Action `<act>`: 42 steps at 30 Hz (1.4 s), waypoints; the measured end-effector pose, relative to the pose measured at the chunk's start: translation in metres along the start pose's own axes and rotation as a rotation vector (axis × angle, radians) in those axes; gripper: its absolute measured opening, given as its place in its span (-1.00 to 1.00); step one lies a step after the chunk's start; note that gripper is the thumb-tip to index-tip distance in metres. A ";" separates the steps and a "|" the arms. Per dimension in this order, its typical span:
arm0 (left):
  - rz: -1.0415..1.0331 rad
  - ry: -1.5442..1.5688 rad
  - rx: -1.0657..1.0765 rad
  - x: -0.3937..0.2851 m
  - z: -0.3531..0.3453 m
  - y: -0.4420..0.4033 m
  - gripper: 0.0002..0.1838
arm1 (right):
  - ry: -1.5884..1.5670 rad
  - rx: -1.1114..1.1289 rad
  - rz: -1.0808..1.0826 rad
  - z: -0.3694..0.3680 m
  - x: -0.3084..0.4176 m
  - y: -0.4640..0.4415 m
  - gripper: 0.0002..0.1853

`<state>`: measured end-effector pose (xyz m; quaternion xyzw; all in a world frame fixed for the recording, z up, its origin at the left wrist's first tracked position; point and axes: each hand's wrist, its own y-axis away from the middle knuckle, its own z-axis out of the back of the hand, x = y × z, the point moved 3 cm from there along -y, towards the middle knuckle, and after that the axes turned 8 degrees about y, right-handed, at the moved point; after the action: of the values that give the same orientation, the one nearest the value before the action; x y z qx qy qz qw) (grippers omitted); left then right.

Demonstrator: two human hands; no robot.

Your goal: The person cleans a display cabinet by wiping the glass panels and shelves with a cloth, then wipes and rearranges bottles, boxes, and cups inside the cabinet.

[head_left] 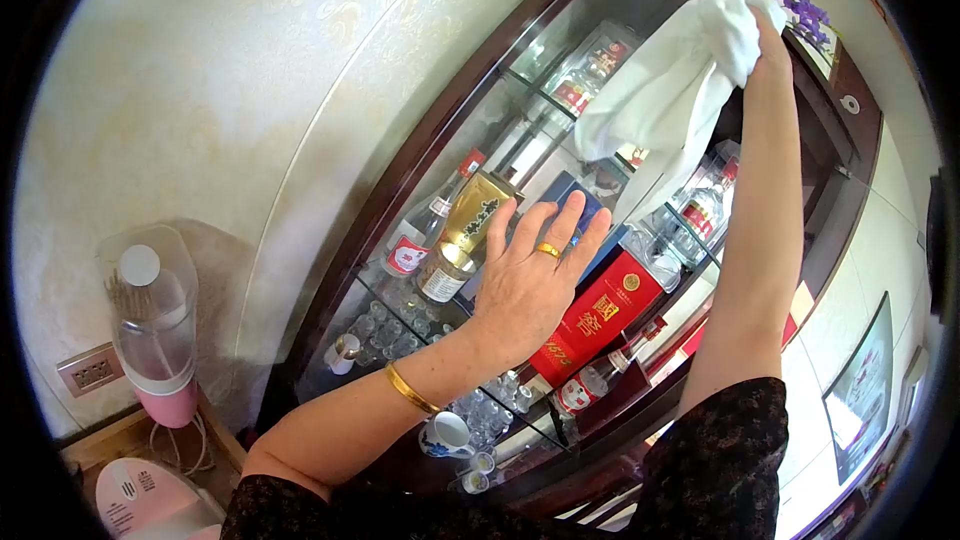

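cloth (pixel 650 75): white | box (pixel 603 318): red, gold lettering | flowers (pixel 802 8): purple | bracelet (pixel 408 390): gold | sleeve (pixel 715 450): black, brown-speckled

My left arm angles up from the lower left, elbow bent, and my left hand (pixel 535 285) is open, its back towards me and its fingers spread upward. My right arm stretches high, nearly straight, and my right hand (pixel 768 40) is closed at the top.

My short black sleeves (pixel 715 455) with a muted reddish-brown pattern, my plain gold bangle (pixel 410 389), my gold ring (pixel 548 250)
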<state>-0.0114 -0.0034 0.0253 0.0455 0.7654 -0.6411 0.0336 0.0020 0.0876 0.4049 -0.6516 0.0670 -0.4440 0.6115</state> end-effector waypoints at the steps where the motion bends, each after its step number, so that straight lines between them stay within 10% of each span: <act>1: -0.001 0.002 -0.003 0.000 -0.001 0.000 -0.28 | 0.065 -0.108 0.010 -0.003 -0.002 0.013 -0.67; 15: 0.036 0.212 -0.187 -0.005 0.035 0.041 -0.43 | 0.215 -0.158 -0.192 -0.033 -0.131 0.285 -0.69; 26: 0.216 0.098 0.157 -0.011 0.022 0.058 -0.31 | 0.654 0.286 -0.112 -0.035 -0.254 0.489 -0.71; 29: 0.123 0.048 0.117 -0.002 0.013 0.074 -0.31 | 0.436 0.396 -0.510 -0.017 -0.280 0.538 -0.68; 32: 0.092 0.038 0.070 -0.003 0.013 0.078 -0.37 | 0.601 0.458 -0.636 -0.001 -0.241 0.506 -0.65; 35: 0.062 0.038 0.002 -0.005 0.018 0.082 -0.50 | 0.174 -0.035 -0.537 0.007 -0.223 0.435 -0.55; 42: 0.037 -0.048 -0.025 -0.004 0.028 0.082 -0.53 | -0.483 -0.017 -0.192 -0.075 -0.146 0.261 -0.39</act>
<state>0.0018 -0.0170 -0.0591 0.0438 0.7713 -0.6317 0.0646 -0.0157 0.0604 0.0980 -0.7472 -0.1392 -0.3309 0.5594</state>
